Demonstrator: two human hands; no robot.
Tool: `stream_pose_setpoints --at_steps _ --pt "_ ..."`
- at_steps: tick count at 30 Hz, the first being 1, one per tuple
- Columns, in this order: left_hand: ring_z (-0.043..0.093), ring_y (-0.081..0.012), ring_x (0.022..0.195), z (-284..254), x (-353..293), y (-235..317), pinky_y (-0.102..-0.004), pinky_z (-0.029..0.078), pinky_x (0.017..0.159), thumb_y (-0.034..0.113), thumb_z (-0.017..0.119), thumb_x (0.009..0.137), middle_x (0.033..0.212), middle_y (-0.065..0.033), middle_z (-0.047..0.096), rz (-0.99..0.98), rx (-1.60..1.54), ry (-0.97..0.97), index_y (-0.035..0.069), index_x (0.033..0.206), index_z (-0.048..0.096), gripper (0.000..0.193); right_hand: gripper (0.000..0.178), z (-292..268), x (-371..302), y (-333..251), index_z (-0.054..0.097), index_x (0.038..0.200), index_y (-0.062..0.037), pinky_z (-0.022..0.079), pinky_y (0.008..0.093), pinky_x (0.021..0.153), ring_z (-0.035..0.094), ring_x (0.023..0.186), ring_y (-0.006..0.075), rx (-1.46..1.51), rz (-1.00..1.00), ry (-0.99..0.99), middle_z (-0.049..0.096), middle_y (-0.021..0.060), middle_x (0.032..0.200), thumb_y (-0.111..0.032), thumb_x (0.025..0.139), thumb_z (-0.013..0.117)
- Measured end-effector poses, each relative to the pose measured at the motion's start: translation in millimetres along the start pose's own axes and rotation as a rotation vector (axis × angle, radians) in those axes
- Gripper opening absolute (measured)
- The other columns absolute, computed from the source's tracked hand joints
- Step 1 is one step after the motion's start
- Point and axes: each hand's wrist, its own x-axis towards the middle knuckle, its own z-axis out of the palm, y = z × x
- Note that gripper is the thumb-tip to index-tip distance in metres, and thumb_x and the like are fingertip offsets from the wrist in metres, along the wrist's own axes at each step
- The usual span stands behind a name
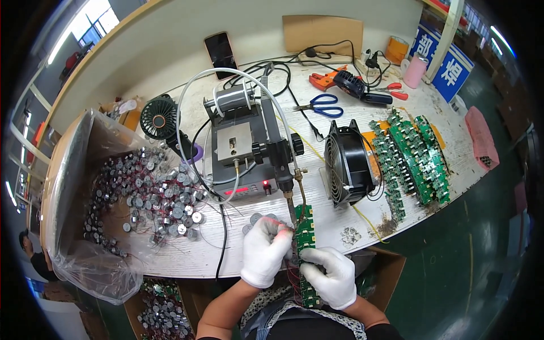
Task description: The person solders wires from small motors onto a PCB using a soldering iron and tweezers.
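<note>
A long green circuit board strip (306,235) stretches from under the soldering iron (282,164) toward my body. My right hand (330,276), in a white glove, has its fingers closed on the strip's right side. On the other side, my gloved left hand (266,249) pinches close to the iron's tip, at the strip's left edge. What sits between those fingertips is too small to make out. Thin red wires hang below, between my hands. Several small round metal motors (256,218) lie just beyond my left hand.
A soldering station (241,164) with a solder spool (232,99) stands ahead. A clear plastic-lined box (68,226) at left spills motors with wires. To the right are a black fan (345,164) and stacked circuit boards (411,158). Blue-handled scissors (324,106) and a phone (221,54) lie farther back.
</note>
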Motion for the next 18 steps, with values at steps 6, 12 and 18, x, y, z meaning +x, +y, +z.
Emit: stream_pose_setpoints --at_steps 6,12,18 --pt "0.054 -0.0088 0.055 3.9 -0.7 4.0 -0.0235 0.045 0.051 0.007 0.062 0.089 0.072 -0.0045 0.059 -0.002 -0.003 0.034 -0.001 0.088 0.053 0.012 0.026 -1.3 1.9 0.1 0.069 0.101 -0.0023 0.053 0.0299 0.066 0.067 0.073 0.0227 -0.004 -0.024 0.008 0.067 0.0127 0.087 -0.001 0.076 0.072" --pt "0.055 -0.0084 0.058 2.4 -2.5 1.5 -0.0234 0.046 0.053 0.007 0.063 0.089 0.073 -0.0046 0.060 0.036 -0.026 0.039 -0.001 0.088 0.054 0.013 0.027 0.0 2.7 -3.8 0.068 0.099 -0.0018 0.052 0.0306 0.064 0.066 0.071 0.0233 -0.017 -0.082 0.028 0.066 0.0123 0.084 0.001 0.073 0.073" --pt "0.054 -0.0070 0.060 1.3 -3.6 -3.3 -0.0231 0.045 0.054 0.007 0.065 0.088 0.074 -0.0032 0.061 0.084 0.000 0.052 -0.001 0.086 0.055 0.013 0.025 -0.6 1.2 -0.9 0.069 0.100 -0.0022 0.053 0.0310 0.065 0.067 0.072 0.0245 -0.044 -0.090 0.018 0.067 0.0130 0.086 0.000 0.076 0.073"
